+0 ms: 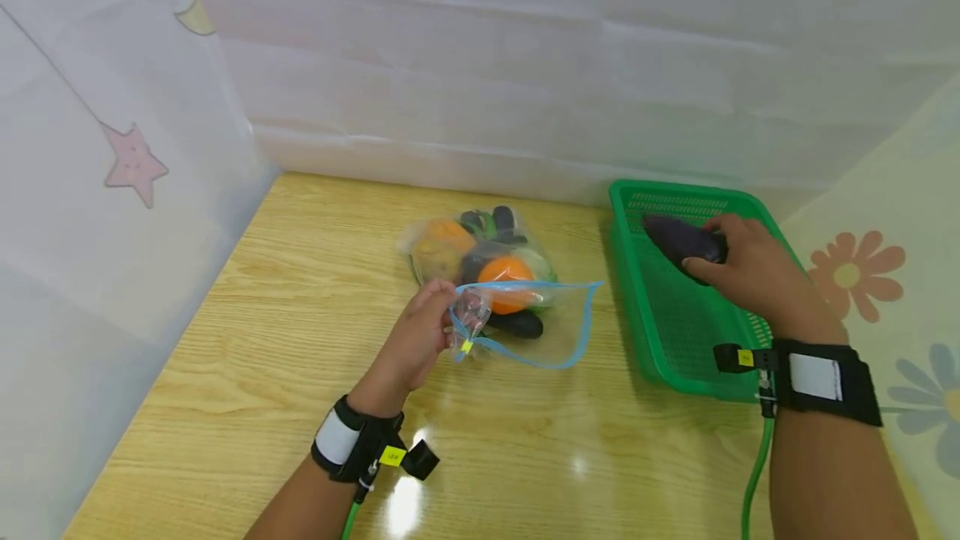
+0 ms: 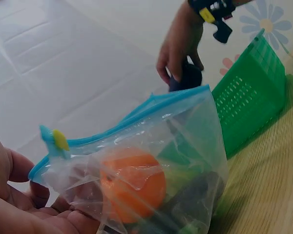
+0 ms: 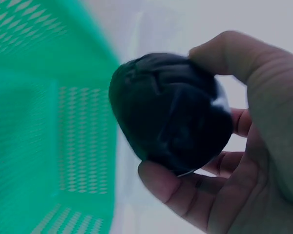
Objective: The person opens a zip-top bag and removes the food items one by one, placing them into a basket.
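Note:
A dark purple eggplant (image 1: 681, 247) is in my right hand (image 1: 757, 273), over the green basket (image 1: 637, 307). In the right wrist view, thumb and fingers curl round the eggplant (image 3: 171, 112) at its thick end. My left hand (image 1: 420, 332) pinches the left corner of a clear zip bag (image 1: 558, 327) with a blue top edge and a yellow slider. The mouth of the bag gapes open. Through its plastic show an orange (image 2: 133, 184), a yellowish round piece (image 1: 438, 252) and several dark long pieces, partly hidden by folds.
The green basket stands at the right of the wooden table (image 1: 300, 273), close to the back wall sheet (image 1: 487, 82). A wrist band with a small camera (image 1: 420, 461) sits on the left wrist, another (image 1: 727, 358) on the right, each with a green cable.

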A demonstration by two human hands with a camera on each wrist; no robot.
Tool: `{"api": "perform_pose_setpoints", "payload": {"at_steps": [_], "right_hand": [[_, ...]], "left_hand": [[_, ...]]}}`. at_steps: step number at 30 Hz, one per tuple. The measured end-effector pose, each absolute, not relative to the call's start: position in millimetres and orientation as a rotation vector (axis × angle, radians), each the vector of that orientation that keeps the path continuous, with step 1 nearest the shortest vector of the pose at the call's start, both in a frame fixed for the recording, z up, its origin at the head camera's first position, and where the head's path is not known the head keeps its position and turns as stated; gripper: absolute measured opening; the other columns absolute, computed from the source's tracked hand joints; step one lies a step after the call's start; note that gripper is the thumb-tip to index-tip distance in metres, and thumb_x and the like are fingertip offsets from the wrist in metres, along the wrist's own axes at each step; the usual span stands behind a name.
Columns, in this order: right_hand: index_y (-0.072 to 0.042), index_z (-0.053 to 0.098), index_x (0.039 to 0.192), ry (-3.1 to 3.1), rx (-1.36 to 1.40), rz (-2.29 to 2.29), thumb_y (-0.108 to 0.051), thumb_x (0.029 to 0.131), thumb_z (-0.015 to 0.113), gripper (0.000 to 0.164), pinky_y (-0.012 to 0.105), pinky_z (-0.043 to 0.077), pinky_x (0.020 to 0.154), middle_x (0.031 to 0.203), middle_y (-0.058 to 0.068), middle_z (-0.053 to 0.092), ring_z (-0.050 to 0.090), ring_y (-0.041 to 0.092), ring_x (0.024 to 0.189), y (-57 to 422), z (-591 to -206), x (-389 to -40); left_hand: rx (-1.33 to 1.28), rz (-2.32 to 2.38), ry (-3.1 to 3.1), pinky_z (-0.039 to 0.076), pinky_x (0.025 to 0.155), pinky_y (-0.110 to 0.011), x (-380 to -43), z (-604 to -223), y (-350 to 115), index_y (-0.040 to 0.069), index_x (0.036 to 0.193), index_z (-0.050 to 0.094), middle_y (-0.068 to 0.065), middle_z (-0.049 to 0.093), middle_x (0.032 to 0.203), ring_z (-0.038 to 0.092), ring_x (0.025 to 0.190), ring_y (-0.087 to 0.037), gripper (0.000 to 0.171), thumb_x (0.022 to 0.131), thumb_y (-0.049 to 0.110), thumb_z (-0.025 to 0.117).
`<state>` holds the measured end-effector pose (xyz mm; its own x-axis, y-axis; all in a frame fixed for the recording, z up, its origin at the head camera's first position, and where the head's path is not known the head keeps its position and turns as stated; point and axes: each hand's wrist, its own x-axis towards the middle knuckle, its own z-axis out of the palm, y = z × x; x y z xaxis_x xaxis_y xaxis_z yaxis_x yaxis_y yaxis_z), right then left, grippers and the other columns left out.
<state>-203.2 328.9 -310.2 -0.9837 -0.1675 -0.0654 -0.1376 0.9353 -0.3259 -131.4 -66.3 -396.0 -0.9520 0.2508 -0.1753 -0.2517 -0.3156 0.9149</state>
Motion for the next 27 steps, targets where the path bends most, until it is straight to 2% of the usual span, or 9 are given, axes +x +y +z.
{"api": "perform_pose_setpoints", "payload": {"at_steps": [7, 14, 18, 23, 27], "right_hand": [[0.015, 0.036, 0.137, 2.868, -0.235, -0.358, -0.028, 0.097, 0.062, 0.064, 0.060, 0.041, 0.075, 0.122, 0.042, 0.037, 0.045, 0.050, 0.100, 347, -336, -226], [0.018, 0.035, 0.131, 2.792, -0.195, -0.302, -0.023, 0.094, 0.063, 0.062, 0.062, 0.042, 0.078, 0.118, 0.044, 0.037, 0.047, 0.054, 0.100, 352, -358, -232], [0.020, 0.037, 0.127, 2.765, -0.190, -0.329, -0.021, 0.093, 0.066, 0.060, 0.058, 0.045, 0.076, 0.112, 0.040, 0.047, 0.052, 0.049, 0.097, 355, -370, -231], [0.020, 0.039, 0.127, 2.749, -0.187, -0.335, -0.021, 0.094, 0.065, 0.059, 0.059, 0.046, 0.077, 0.111, 0.038, 0.054, 0.056, 0.051, 0.100, 356, -379, -228], [0.019, 0.041, 0.130, 2.749, -0.207, -0.333, -0.021, 0.097, 0.061, 0.056, 0.062, 0.045, 0.082, 0.120, 0.042, 0.051, 0.052, 0.056, 0.107, 354, -376, -225]], "left_hand": [[0.104, 2.291, 1.385, 0.052, 0.065, -0.025, -122, -394, -53, 0.010, 0.094, 0.044, -0.003, 0.057, 0.097, 0.062, 0.086, -0.012, 0.023, 0.108, 0.019, 0.029], [0.153, 2.156, 1.759, 0.043, 0.065, -0.029, -121, -400, -47, 0.005, 0.098, 0.046, -0.007, 0.043, 0.088, 0.045, 0.075, -0.018, 0.021, 0.108, 0.020, 0.036], [0.327, 2.052, 1.919, 0.043, 0.063, -0.028, -121, -401, -49, 0.002, 0.097, 0.052, -0.008, 0.053, 0.084, 0.047, 0.067, -0.017, 0.022, 0.107, 0.021, 0.045], [0.530, 1.923, 2.030, 0.042, 0.059, -0.025, -125, -401, -53, 0.006, 0.093, 0.058, -0.006, 0.061, 0.084, 0.047, 0.063, -0.014, 0.019, 0.102, 0.024, 0.058], [0.568, 1.835, 2.091, 0.047, 0.062, -0.028, -129, -400, -57, 0.012, 0.107, 0.062, -0.004, 0.065, 0.091, 0.057, 0.071, -0.017, 0.015, 0.102, 0.025, 0.058]]}}
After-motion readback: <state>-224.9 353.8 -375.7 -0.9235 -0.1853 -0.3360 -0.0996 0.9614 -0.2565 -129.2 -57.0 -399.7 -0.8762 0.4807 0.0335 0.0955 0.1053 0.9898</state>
